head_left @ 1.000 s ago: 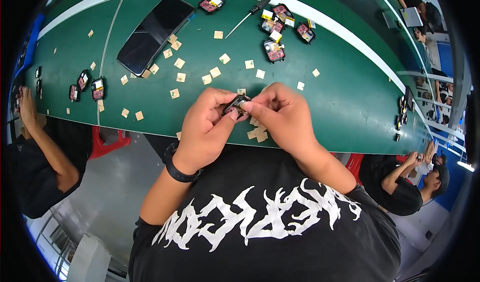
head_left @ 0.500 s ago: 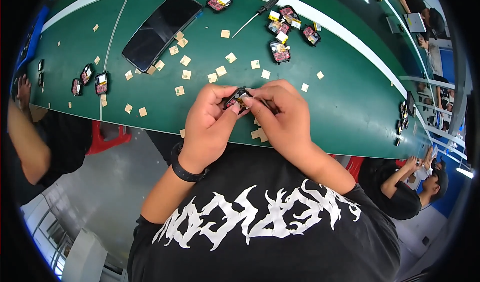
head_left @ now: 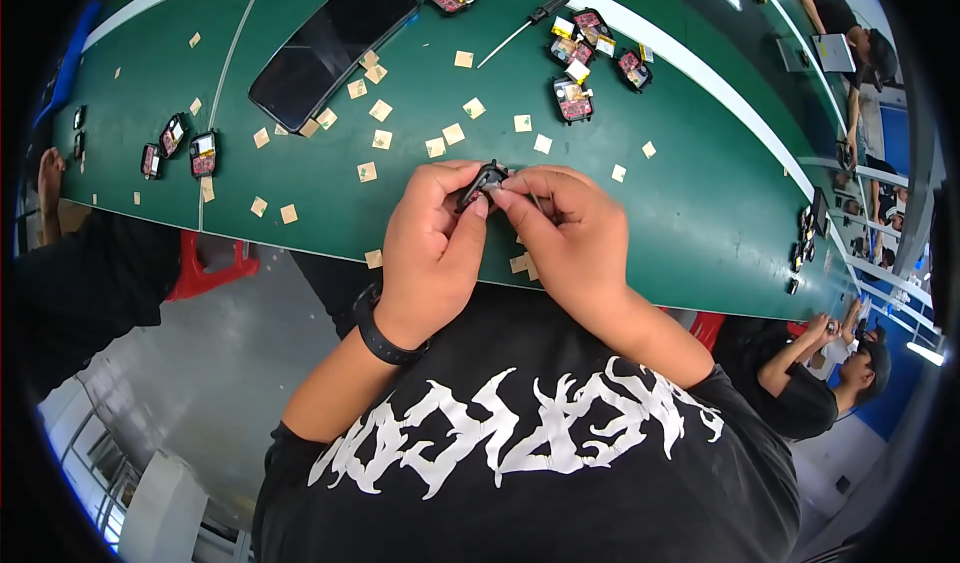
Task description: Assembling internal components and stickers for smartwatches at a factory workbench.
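My left hand (head_left: pixel 438 228) is closed around the side of a small black device case (head_left: pixel 487 179), just above the near part of the table. The case is tilted, and only a sliver of its reddish circuit board shows near my left thumb. At its right edge my right hand (head_left: pixel 578 228) is closed in a pinch, thumb and forefinger against the case. A thin dark edge shows between the right fingers; what it belongs to is hidden. Several small beige adhesive squares (head_left: pixel 437 147) lie beyond my hands, and a few more lie partly behind my right hand.
A large black phone (head_left: pixel 333 51) lies on the green table (head_left: pixel 330 203), with a screwdriver (head_left: pixel 525 29) to its right. Opened device cases (head_left: pixel 573 100) with batteries cluster at the far right; others (head_left: pixel 203 153) lie left. People sit at both sides; red stools (head_left: pixel 215 268) stand below the table edge.
The case in my hands has tipped, so less of its circuit board and pale parts shows. The person at the left has drawn an arm back. The view has shifted slightly.
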### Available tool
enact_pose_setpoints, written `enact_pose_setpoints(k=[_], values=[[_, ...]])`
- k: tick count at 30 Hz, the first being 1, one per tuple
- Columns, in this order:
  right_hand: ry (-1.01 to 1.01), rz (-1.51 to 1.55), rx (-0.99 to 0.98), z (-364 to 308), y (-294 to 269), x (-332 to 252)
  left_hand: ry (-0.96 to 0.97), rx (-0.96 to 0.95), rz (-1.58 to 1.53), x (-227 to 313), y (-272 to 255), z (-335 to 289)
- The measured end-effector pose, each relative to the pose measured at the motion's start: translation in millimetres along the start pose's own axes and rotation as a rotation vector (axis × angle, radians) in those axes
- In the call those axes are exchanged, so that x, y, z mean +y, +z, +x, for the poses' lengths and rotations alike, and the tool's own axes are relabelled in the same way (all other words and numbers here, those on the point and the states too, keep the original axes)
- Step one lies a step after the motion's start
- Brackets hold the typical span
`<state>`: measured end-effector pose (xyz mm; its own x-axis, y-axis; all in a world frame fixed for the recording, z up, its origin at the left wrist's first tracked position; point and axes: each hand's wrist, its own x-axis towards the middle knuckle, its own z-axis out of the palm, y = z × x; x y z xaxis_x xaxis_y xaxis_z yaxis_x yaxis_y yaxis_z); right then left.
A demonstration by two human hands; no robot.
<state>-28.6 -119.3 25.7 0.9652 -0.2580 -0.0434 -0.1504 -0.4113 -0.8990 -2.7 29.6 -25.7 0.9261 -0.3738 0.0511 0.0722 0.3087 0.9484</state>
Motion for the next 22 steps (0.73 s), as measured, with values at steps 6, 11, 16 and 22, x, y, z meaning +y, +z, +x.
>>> enact_pose_setpoints(k=[6,11,16,22], values=[[0.236,0.096,-0.082,7.2,-4.9,-5.3,-0.02,-0.016,0.024,3.4,-1.9,-0.3],[0.322,0.18,-0.128,12.8,-7.6,-0.4,-0.03,0.019,0.03,5.0,1.3,1.7],[0.29,0.23,-0.129,12.4,-7.1,2.3,-0.148,-0.011,0.053,9.6,-4.6,1.8],[-0.056,0.036,-0.093,11.0,-5.0,10.9,-0.23,-0.005,-0.176,12.1,-5.1,3.2]])
